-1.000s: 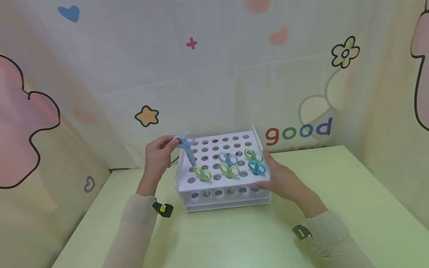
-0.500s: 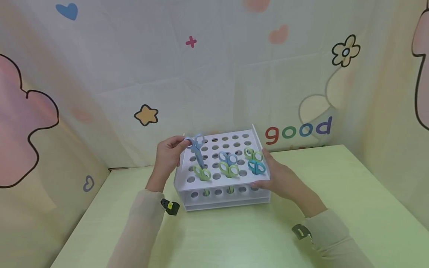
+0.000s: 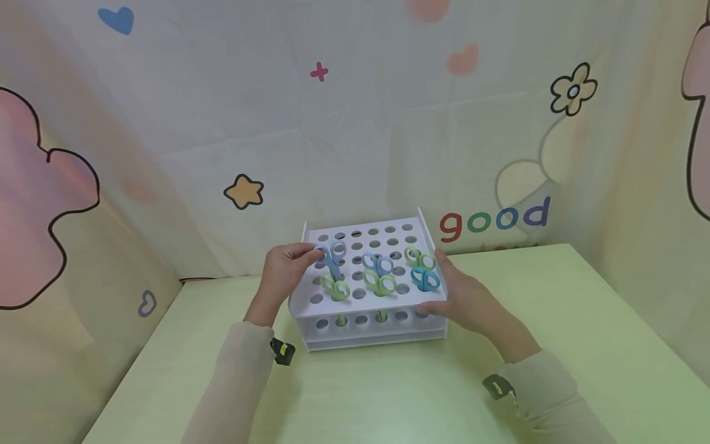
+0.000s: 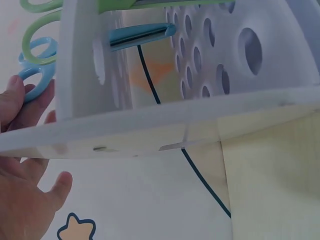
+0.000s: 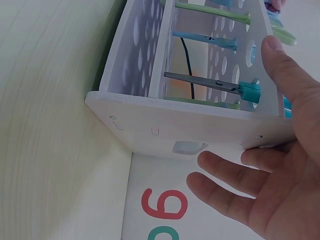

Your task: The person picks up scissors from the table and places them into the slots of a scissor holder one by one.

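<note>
My left hand (image 3: 284, 271) pinches one finger loop of the light blue scissors (image 3: 334, 269) at the left of a white rack (image 3: 366, 311) full of round holes. Their closed blades point down, and in the left wrist view the blue tip (image 4: 142, 36) shows under the rack's top plate. My right hand (image 3: 468, 299) grips the rack's right side, thumb at the front corner and fingers along the side panel (image 5: 200, 127). Other scissors stand handles up in the holes: green (image 3: 335, 288), green (image 3: 380, 283), blue (image 3: 379, 264), green (image 3: 420, 258) and teal (image 3: 425, 279).
The rack stands on a pale green table (image 3: 366, 394), near its back edge. Behind hangs a printed cloth (image 3: 355, 142). A dark cord (image 3: 196, 279) runs along the table's back left. A black device (image 3: 283, 351) sits on the left wrist, another (image 3: 499, 387) on the right.
My left hand has moved right over the rack and lowered the light blue scissors, so their blades have sunk into a hole. The right hand has stayed on the rack.
</note>
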Demonstrator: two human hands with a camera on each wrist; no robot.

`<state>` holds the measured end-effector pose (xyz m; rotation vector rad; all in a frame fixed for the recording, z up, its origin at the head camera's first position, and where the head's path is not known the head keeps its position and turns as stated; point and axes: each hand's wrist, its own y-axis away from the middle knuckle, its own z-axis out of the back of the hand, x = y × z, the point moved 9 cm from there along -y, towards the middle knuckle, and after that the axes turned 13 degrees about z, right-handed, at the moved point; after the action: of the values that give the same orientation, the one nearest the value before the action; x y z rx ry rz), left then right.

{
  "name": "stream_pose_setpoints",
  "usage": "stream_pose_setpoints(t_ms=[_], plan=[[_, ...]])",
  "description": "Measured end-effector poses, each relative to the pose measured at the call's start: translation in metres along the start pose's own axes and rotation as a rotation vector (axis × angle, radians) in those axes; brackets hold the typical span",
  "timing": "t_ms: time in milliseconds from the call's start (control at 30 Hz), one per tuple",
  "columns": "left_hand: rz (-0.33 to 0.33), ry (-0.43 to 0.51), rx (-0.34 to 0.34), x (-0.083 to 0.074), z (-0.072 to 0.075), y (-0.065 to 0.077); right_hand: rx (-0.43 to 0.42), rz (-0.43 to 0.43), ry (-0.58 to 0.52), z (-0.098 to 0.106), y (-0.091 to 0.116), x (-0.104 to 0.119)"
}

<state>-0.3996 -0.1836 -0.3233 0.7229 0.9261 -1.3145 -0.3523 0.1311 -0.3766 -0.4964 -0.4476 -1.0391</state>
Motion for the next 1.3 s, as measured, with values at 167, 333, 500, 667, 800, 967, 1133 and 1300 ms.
stream_pose_setpoints(t_ms=[167,333,500,667,800,967,1133,1300], plan=[[-0.014,-0.085,-0.015,0.003,-0.005,0.0,-0.007,0.004,0.003,-0.001,0.0,-0.002],[-0.016,-0.142,-0.003,0.006,-0.007,0.001,-0.006,0.004,-0.001,-0.001,0.0,-0.002],[0.037,-0.147,0.033,0.01,-0.011,0.001,-0.003,-0.005,-0.005,-0.001,-0.001,-0.002],[0.02,-0.186,0.04,0.009,-0.013,0.002,-0.005,-0.004,-0.009,-0.001,-0.001,-0.001],[0.01,-0.237,0.054,0.009,-0.015,0.002,-0.006,-0.004,-0.012,-0.001,0.0,-0.001],[0.035,-0.276,0.089,0.01,-0.018,0.002,-0.005,-0.001,-0.008,-0.001,0.0,0.0],[0.027,-0.306,0.114,0.01,-0.02,0.002,-0.007,0.0,-0.007,0.0,-0.001,0.001],[0.018,-0.285,0.133,0.011,-0.021,0.004,-0.005,-0.001,-0.009,-0.001,0.0,0.0]])
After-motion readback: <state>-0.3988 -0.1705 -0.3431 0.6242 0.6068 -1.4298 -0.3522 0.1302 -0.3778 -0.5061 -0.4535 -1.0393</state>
